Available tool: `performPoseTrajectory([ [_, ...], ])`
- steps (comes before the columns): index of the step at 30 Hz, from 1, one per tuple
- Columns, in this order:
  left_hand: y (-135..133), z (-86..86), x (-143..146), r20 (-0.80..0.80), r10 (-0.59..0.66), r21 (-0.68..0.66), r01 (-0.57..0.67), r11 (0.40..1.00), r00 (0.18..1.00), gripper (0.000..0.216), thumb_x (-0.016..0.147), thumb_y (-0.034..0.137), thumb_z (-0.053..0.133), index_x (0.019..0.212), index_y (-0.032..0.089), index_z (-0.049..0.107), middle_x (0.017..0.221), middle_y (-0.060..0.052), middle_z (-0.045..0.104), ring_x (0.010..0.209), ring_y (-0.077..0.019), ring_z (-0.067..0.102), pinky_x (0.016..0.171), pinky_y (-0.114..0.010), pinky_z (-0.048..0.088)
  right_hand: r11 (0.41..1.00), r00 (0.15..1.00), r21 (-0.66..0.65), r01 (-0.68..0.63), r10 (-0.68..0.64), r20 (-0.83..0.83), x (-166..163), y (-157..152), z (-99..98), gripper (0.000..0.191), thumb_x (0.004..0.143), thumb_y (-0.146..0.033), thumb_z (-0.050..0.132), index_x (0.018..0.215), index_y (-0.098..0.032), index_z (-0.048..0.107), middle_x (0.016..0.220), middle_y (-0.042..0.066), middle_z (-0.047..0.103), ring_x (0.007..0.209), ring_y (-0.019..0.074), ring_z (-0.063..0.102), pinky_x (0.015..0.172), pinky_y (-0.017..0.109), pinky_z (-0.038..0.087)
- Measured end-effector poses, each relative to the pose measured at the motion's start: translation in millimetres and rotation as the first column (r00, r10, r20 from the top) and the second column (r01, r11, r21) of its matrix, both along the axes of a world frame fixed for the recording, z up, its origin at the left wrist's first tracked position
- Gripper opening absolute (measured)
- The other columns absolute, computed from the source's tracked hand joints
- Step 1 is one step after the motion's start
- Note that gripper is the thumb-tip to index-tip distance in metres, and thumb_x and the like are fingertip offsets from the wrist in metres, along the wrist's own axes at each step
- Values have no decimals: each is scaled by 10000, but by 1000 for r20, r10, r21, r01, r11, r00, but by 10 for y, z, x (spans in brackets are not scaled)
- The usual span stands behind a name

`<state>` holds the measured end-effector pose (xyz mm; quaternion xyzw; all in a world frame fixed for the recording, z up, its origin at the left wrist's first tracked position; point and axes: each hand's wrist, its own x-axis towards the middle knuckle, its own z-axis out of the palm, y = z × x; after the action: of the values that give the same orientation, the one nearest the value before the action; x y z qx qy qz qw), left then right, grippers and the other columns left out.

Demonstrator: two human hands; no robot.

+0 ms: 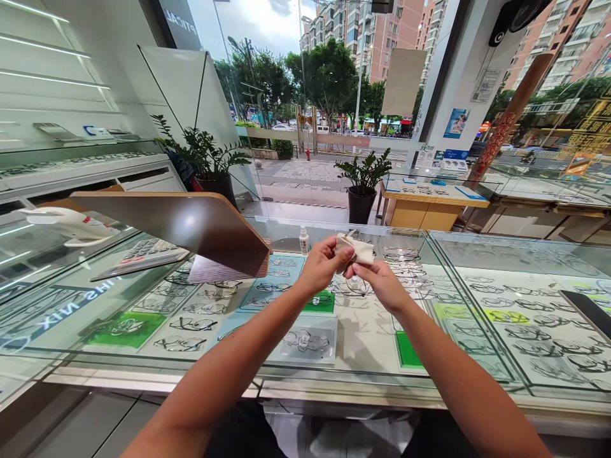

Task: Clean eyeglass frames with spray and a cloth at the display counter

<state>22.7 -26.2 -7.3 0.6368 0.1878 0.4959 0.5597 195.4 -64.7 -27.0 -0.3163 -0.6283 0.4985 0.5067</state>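
Note:
Both my hands meet above a glass display counter. My left hand pinches a small cream cleaning cloth wrapped over part of a pair of thin-rimmed glasses. My right hand grips the glasses from the other side, with a lens hanging below my fingers. The cloth hides the upper part of the frame.
Under the counter glass lie several rows of eyeglass frames on white and green trays. A tilted brown mirror, a calculator and a small bottle stand on the counter. Potted plants and further counters are beyond.

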Motion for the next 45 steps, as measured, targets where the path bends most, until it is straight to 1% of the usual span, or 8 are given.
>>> performPoseTrajectory([
  [2,10,-13,-6,-17,70,12,-70,997,997,529,913,691,751,860,177,634,552,22,588,462,-107,508,482,-243,327,1000,1000,-5,-13,13,14,-21,-18,6,461,895,-675,769,830,-221,818,945,56,775,1002,256,656,1036,412,455],
  [5,83,-47,-44,-38,140,26,-139,990,989,566,924,725,712,831,170,651,596,11,602,525,-109,511,523,-246,376,999,1000,-40,-5,4,-20,-13,-9,-11,439,870,-660,805,868,-222,838,953,55,789,979,249,662,1025,414,468],
  [12,200,-75,-57,49,59,-71,-55,996,997,524,890,676,784,964,160,730,818,-29,708,749,-147,623,729,-270,519,995,990,-80,56,-65,-123,122,78,-19,391,827,-620,858,865,-232,843,964,65,786,1032,256,665,1061,423,467],
  [18,180,-87,-41,8,142,-92,-141,986,990,571,857,718,789,940,158,722,824,-23,716,752,-147,607,714,-261,499,977,950,-3,214,-209,-232,241,108,99,348,828,-610,855,864,-264,838,1232,88,697,1290,304,593,1074,423,492],
  [25,13,-129,41,-166,-29,-86,15,996,986,606,918,748,694,902,143,705,806,-30,688,695,-135,551,657,-253,427,982,937,-125,141,-173,-305,198,89,91,322,823,-563,882,895,-252,842,1438,80,671,1370,297,579,988,345,537],
  [31,-28,-153,81,-195,-76,-106,56,993,978,613,917,760,683,879,149,674,764,-22,653,675,-136,545,649,-254,403,974,925,-199,111,-174,-337,119,76,50,366,781,-589,912,885,-247,835,1350,70,740,1234,268,657,941,327,554],
  [39,-38,-189,130,-146,-53,-175,27,984,988,659,877,791,707,931,134,690,764,-25,665,639,-116,535,622,-238,397,966,906,-247,78,-172,-387,8,44,34,388,723,-598,956,904,-265,876,1065,40,816,961,204,687,906,311,556],
  [45,-42,-199,146,-129,-64,-202,37,979,990,670,791,785,797,877,131,673,713,2,625,600,-95,489,589,-230,369,963,907,-255,91,-186,-378,-34,38,1,421,700,-609,971,960,-285,900,1087,29,815,1034,218,687,963,322,537],
])
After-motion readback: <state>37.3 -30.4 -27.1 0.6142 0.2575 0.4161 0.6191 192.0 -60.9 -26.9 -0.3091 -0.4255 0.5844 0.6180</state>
